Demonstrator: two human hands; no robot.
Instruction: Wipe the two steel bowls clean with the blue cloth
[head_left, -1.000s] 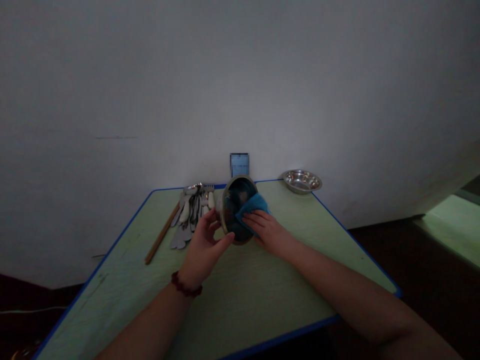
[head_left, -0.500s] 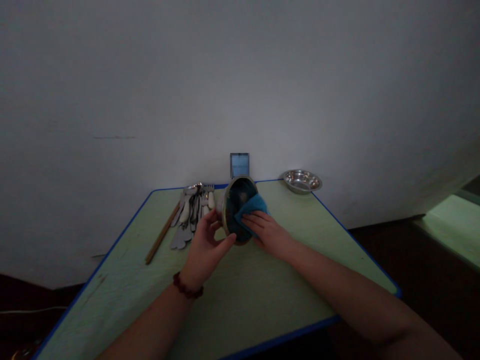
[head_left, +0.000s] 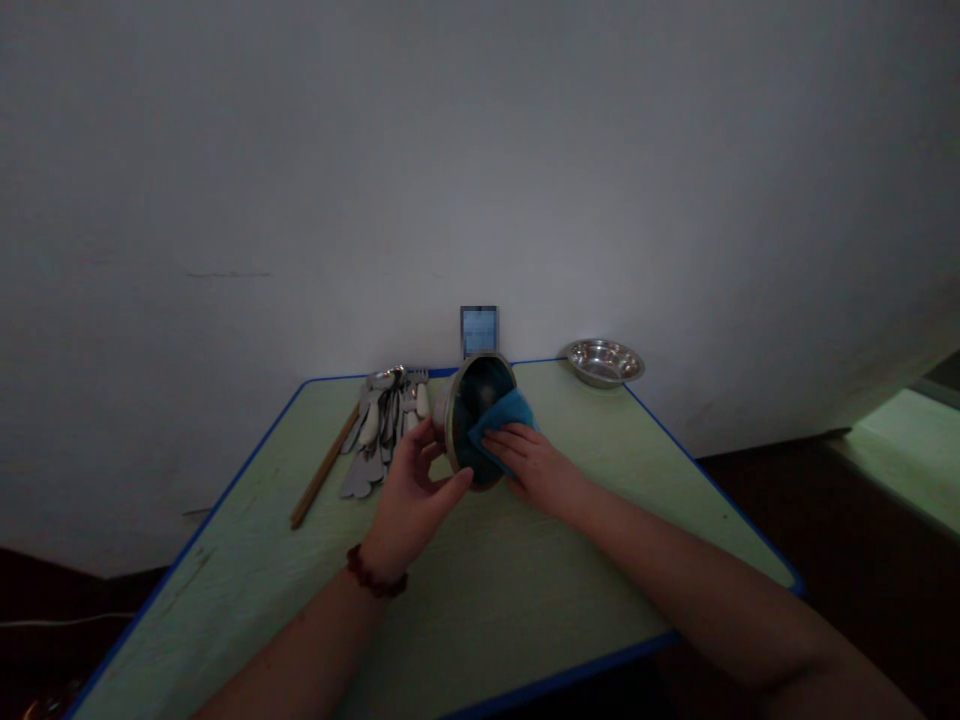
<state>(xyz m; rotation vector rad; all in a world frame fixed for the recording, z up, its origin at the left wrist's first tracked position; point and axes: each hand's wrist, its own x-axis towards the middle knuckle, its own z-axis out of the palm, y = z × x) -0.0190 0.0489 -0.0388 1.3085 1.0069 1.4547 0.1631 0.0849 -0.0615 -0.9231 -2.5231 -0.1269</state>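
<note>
A metal bowl (head_left: 484,380) is tipped on its side, its mouth turned to the right and towards me. My left hand (head_left: 416,485) grips it from the left, with the thumb at the lower rim. In my right hand (head_left: 536,465) is a blue cloth (head_left: 506,412), pressed against the inside of the bowl. The fingers lie over the cloth and hide part of it. Left of the bowl, a pile of cutlery (head_left: 382,420) lies on the table, with forks, spoons and pale handles showing.
The pale green table (head_left: 480,620) has a blue edge and stands against a wall. A second metal bowl (head_left: 604,362) sits upright at the back right corner. A wooden stick (head_left: 326,470) lies beside the cutlery. Behind the held bowl stands a small screen (head_left: 480,330).
Hardly anything differs. The bowl and both hands keep almost the same place, and the cloth is still against the bowl's inside.
</note>
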